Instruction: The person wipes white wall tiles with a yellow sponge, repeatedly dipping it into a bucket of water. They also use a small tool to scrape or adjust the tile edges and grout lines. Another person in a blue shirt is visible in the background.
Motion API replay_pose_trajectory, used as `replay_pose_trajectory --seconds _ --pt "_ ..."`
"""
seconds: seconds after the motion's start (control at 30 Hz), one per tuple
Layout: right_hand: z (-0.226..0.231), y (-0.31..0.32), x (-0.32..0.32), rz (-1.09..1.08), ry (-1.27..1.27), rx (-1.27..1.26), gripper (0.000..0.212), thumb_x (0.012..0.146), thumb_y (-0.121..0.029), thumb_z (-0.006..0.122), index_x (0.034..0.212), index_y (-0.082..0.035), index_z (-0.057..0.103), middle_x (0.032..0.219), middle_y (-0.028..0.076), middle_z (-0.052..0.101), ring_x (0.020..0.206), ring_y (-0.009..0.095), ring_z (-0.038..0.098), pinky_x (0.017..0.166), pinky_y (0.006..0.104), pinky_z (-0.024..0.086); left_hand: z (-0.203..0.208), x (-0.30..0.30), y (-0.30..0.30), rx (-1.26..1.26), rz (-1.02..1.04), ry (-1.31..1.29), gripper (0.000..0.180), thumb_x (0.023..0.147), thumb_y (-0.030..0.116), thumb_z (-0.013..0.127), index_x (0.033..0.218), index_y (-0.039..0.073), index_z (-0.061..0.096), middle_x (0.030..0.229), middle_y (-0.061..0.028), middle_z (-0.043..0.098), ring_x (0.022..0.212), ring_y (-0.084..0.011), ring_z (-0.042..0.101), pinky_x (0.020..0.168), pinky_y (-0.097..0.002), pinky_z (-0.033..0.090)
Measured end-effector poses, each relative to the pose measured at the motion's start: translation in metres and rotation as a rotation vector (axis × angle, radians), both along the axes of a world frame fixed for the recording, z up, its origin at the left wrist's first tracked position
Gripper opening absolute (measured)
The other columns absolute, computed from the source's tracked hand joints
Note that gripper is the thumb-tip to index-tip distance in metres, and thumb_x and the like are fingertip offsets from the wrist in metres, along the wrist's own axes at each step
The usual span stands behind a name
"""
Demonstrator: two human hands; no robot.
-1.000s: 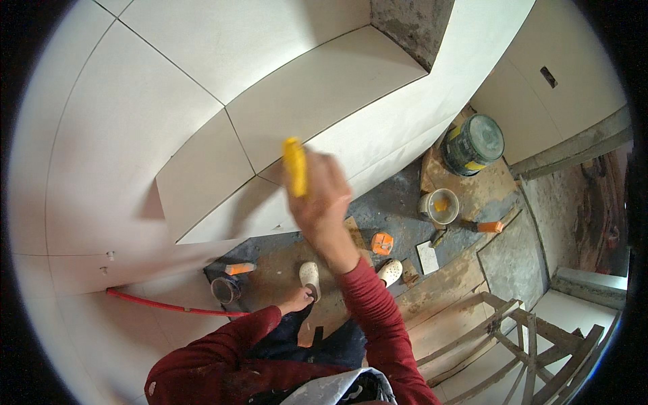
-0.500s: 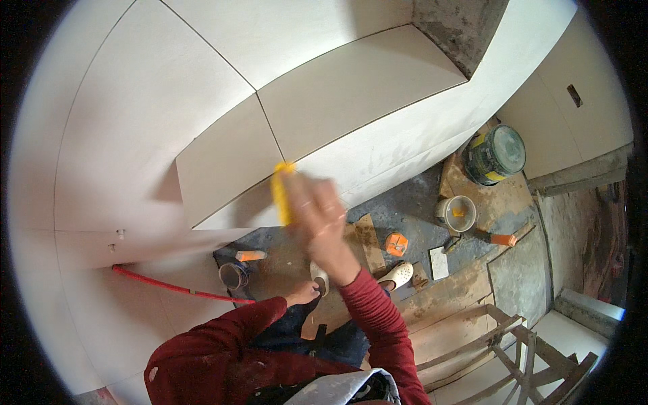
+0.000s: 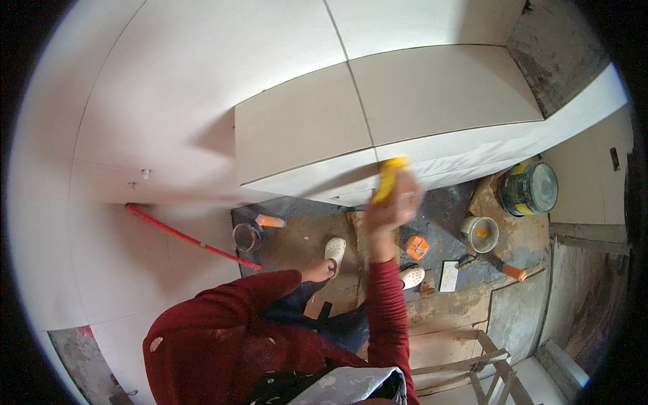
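Observation:
My right hand (image 3: pixel 397 206), smeared by motion, is closed around a yellow sponge (image 3: pixel 389 177). The sponge is by the upper front edge of a tiled ledge (image 3: pixel 297 131), close to the dark joint (image 3: pixel 361 101) between two pale top tiles. I cannot tell whether it touches the white front face (image 3: pixel 445 152). My left hand (image 3: pixel 317 272) hangs low past its dark red sleeve, beside a white clog (image 3: pixel 335 250) on my foot. Its fingers are too small and unclear to read.
Along the floor stand a dark green bucket (image 3: pixel 536 189), a whitish pail (image 3: pixel 480 234) with something yellow inside, and a small tub (image 3: pixel 247 237). An orange-topped object (image 3: pixel 416 247) and white tile piece (image 3: pixel 448 276) lie nearby. A red hose (image 3: pixel 192 239) is left; a wooden frame (image 3: pixel 496 364) lower right.
My right hand and the sponge have moved right relative to my body, staying near the ledge's front edge. The whole view has turned, so the ledge now appears farther right.

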State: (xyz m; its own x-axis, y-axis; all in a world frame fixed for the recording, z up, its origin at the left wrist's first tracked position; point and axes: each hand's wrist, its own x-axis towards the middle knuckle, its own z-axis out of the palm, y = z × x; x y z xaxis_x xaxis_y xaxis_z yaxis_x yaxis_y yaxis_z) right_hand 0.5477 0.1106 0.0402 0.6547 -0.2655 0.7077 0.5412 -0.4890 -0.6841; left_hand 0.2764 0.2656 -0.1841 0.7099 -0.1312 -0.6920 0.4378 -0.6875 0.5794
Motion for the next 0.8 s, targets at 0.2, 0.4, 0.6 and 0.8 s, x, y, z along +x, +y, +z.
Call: replay_pose_trajectory --seconds 0.2,0.4,0.6,0.8 --pt "0.050 0.017 -0.070 0.547 0.248 0.123 0.053 0.079 -0.006 0.071 0.130 -0.003 0.055 0.117 0.018 0.061 0.104 0.035 0.061 0.088 0.0453 0.053 -0.007 0.004 0.009 -0.044 0.057 -0.042 0.025 0.086 0.020 0.062 0.099 -0.001 0.064 0.088 -0.0200 0.068 0.083 -0.0325 0.067 0.072 -0.0438 0.049" --pt "0.124 -0.010 -0.002 0.115 0.278 0.289 0.033 0.091 -0.010 0.067 0.119 0.005 0.058 0.100 0.012 0.066 0.086 0.021 0.065 0.077 0.0318 0.054 0.014 0.003 0.014 0.009 -0.067 0.065 0.037 0.090 0.024 0.065 0.110 -0.006 0.059 0.095 -0.0145 0.065 0.088 -0.0277 0.065 0.077 -0.0418 0.051" --pt "0.110 0.081 -0.098 0.688 0.170 -0.091 0.055 0.067 -0.004 0.068 0.122 -0.001 0.059 0.106 0.016 0.062 0.100 0.031 0.061 0.079 0.0399 0.053 0.059 0.010 0.028 0.046 -0.185 0.024 0.035 0.090 0.030 0.056 0.117 0.008 0.058 0.104 -0.0110 0.065 0.095 -0.0269 0.063 0.077 -0.0434 0.048" --pt "0.013 0.035 -0.154 0.116 0.584 0.113 0.046 0.082 -0.021 0.076 0.119 -0.004 0.055 0.106 0.019 0.063 0.090 0.037 0.066 0.077 0.0427 0.054 0.114 0.039 0.030 -0.734 0.744 0.424 0.052 0.098 0.044 0.049 0.139 0.014 0.043 0.127 -0.0056 0.057 0.118 -0.0235 0.053 0.093 -0.0422 0.045"
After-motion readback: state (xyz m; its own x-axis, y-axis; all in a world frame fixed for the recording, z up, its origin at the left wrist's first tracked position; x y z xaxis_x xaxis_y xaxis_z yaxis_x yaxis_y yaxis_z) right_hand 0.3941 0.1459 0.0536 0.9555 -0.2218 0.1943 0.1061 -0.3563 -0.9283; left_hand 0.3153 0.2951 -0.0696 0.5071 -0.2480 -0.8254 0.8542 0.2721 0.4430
